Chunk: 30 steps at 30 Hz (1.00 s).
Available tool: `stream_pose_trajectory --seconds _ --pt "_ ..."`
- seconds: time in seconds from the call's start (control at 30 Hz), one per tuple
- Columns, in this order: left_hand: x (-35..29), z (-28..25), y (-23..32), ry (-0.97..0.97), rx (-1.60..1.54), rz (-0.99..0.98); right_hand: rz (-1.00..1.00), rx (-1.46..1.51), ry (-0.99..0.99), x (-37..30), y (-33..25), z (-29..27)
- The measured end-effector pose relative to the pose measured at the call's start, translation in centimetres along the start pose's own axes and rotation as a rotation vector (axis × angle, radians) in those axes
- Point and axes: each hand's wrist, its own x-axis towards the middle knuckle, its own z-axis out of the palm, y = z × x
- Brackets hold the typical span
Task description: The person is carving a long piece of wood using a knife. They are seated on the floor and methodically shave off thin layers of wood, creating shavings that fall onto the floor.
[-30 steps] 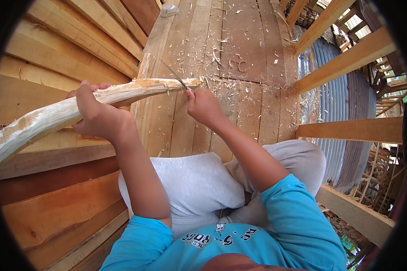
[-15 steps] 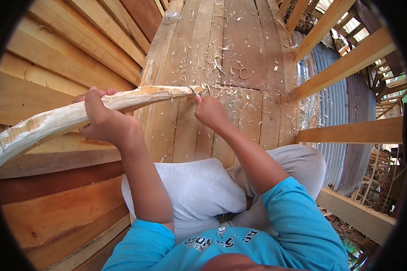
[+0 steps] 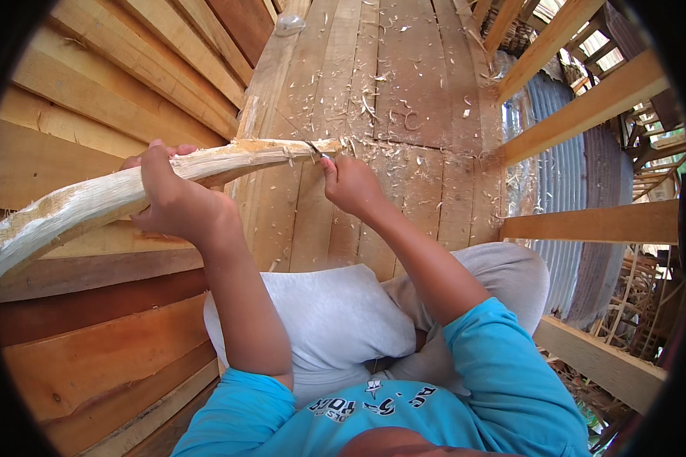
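A long, curved, peeled wooden branch [image 3: 91, 185] reaches from the left rim to the middle of the view, its thin end pointing right. My left hand [image 3: 177, 192] is wrapped round its middle from below. Close to the thin end, my right hand [image 3: 352, 184] is closed on the handle of a small knife [image 3: 315, 148], most of which the fingers hide. The dark blade lies across the branch and touches it. Rough, pale cut marks show on the wood there.
Plank flooring [image 3: 404, 91] strewn with curled wood shavings stretches ahead. A plank wall [image 3: 107, 365] stands close on the left. On the right are wooden rails [image 3: 587, 230], with corrugated metal sheets [image 3: 560, 160] beyond. A small clear container [image 3: 290, 26] sits at the far left of the floor.
The knife blade has shifted a little left along the branch, and my right hand has moved slightly with it. My left hand keeps its grip in nearly the same place.
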Motion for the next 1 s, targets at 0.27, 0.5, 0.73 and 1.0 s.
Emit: stream_pose_trajectory --seconds 0.27,0.5,0.73,1.0 --pt "0.3 0.0 0.3 -0.028 0.006 0.013 0.034 -0.010 0.009 0.1 -0.7 0.3" --pt "0.6 -0.3 0.0 0.029 0.001 0.004 -0.019 -0.179 0.060 0.4 -1.0 -1.0" --pt "0.9 -0.7 -0.1 -0.016 0.003 0.026 0.013 -0.263 0.073 0.2 -1.8 -1.7" --pt "0.7 -0.5 -0.1 -0.054 0.000 0.048 0.121 -0.311 0.093 0.1 -2.2 -2.0"
